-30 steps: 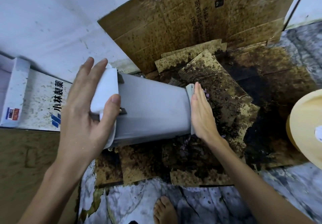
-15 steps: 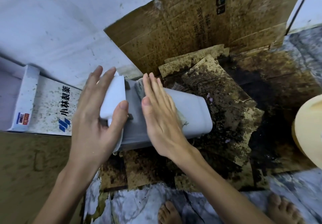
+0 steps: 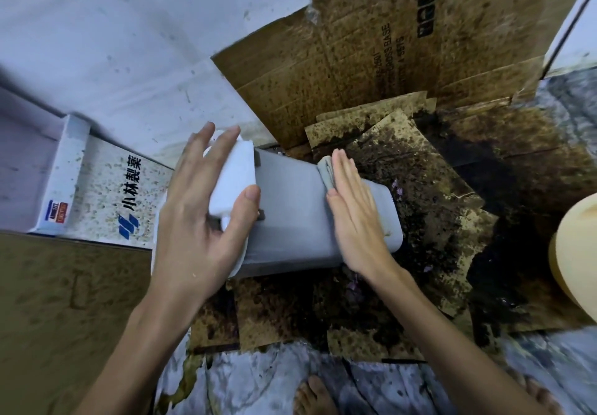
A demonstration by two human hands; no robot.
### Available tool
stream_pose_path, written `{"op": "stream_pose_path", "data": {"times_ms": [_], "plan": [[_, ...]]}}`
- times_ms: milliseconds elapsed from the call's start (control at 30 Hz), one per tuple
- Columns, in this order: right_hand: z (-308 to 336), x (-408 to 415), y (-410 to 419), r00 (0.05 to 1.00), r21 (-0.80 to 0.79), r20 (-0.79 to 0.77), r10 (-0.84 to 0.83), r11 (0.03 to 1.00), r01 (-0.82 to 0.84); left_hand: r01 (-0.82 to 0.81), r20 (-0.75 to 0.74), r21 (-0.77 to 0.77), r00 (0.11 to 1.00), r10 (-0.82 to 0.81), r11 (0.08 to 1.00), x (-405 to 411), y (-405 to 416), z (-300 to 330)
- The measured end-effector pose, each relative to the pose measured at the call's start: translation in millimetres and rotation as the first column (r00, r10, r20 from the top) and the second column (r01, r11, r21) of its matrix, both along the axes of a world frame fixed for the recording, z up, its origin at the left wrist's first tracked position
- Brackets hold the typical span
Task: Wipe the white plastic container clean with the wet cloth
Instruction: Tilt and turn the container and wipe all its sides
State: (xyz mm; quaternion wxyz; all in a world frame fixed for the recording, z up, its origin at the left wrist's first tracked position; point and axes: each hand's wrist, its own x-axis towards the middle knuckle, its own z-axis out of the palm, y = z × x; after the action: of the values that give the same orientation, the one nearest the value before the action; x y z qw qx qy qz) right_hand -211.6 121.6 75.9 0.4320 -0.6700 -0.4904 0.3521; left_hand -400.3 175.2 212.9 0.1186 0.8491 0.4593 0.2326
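Note:
The white plastic container point(image 3: 290, 207) lies on its side above stained cardboard, its rim end to the left. My left hand point(image 3: 200, 217) grips that rim end, thumb on the near side and fingers over the top. My right hand point(image 3: 355, 217) lies flat with straight fingers on the container's right half, pressing the grey wet cloth point(image 3: 326, 172) against its side. Only a folded edge of the cloth shows past my fingers; the rest is hidden under my palm.
Dirty, mould-spotted cardboard sheets point(image 3: 436, 207) cover the floor under the container, and a large cardboard panel point(image 3: 387, 59) leans on the wall behind. A white printed box point(image 3: 106, 194) lies at left. A yellowish round object point(image 3: 578, 253) sits at the right edge. My bare feet point(image 3: 313, 395) stand on marbled floor.
My right hand with the cloth slid from the container's far right end to near the rim, and has now moved back rightward to the middle-right. My left hand kept its grip.

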Motion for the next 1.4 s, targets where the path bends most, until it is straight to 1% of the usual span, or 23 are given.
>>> {"op": "stream_pose_path", "data": {"times_ms": [67, 133, 200, 267, 367, 433, 533, 633, 700, 833, 933, 1033, 1233, 1300, 1400], "plan": [[19, -17, 1, 1.0, 0.042, 0.009, -0.002, 0.999, 0.002, -0.006, 0.007, -0.007, 1.0, 0.006, 1.0, -1, -1, 0], [42, -40, 3, 0.999, 0.118, 0.033, 0.027, 0.993, -0.03, -0.01, 0.01, -0.016, 1.0, 0.01, 1.0, -1, -2, 0], [58, -60, 5, 0.999, 0.197, 0.021, 0.042, 0.979, -0.046, -0.003, 0.012, -0.016, 1.0, 0.003, 1.0, -1, -2, 0], [64, -65, 7, 0.999, 0.227, 0.001, 0.052, 0.973, -0.051, -0.003, 0.016, -0.018, 1.0, 0.003, 1.0, -2, -1, 0], [54, -54, 3, 0.993, 0.241, 0.064, 0.095, 0.965, -0.107, 0.0, 0.008, -0.013, 1.0, 0.0, 1.0, -6, -1, 0], [42, -44, 2, 0.99, 0.218, 0.089, 0.106, 0.968, -0.123, 0.004, 0.002, -0.013, 1.0, -0.004, 1.0, -7, 0, 0], [17, -25, 2, 0.991, 0.11, 0.114, 0.072, 0.99, -0.084, -0.008, 0.011, -0.026, 1.0, 0.008, 1.0, -8, 2, 1], [-14, 0, -1, 0.997, -0.004, 0.07, -0.007, 1.0, 0.007, -0.013, 0.014, -0.035, 1.0, 0.014, 0.999, -8, 1, 2], [-27, 13, -2, 0.998, -0.047, 0.041, -0.051, 0.997, 0.053, -0.006, 0.011, -0.03, 1.0, 0.006, 1.0, -5, 1, 1], [-35, 20, -1, 0.995, -0.1, -0.008, -0.103, 0.99, 0.102, 0.0, -0.006, -0.014, 1.0, 0.0, 1.0, 0, 1, 0], [-24, 11, 2, 0.993, -0.086, -0.016, -0.12, 0.989, 0.119, -0.007, -0.002, -0.008, 1.0, 0.007, 1.0, 2, 2, 0], [1, -9, 5, 0.996, -0.023, -0.007, -0.094, 0.995, 0.094, -0.019, 0.003, -0.007, 1.0, 0.019, 1.0, 4, 2, 1], [53, -49, 5, 1.0, 0.219, -0.01, -0.006, 0.976, 0.008, -0.016, -0.006, 0.01, 1.0, 0.016, 1.0, 11, 2, 2], [54, -57, 2, 0.999, 0.26, -0.017, -0.033, 0.965, 0.036, -0.017, -0.012, 0.007, 1.0, 0.017, 1.0, 11, 3, 2], [42, -62, -3, 0.988, 0.322, 0.008, -0.155, 0.936, 0.144, -0.012, -0.003, -0.012, 1.0, 0.012, 1.0, 12, 4, 2]]}}
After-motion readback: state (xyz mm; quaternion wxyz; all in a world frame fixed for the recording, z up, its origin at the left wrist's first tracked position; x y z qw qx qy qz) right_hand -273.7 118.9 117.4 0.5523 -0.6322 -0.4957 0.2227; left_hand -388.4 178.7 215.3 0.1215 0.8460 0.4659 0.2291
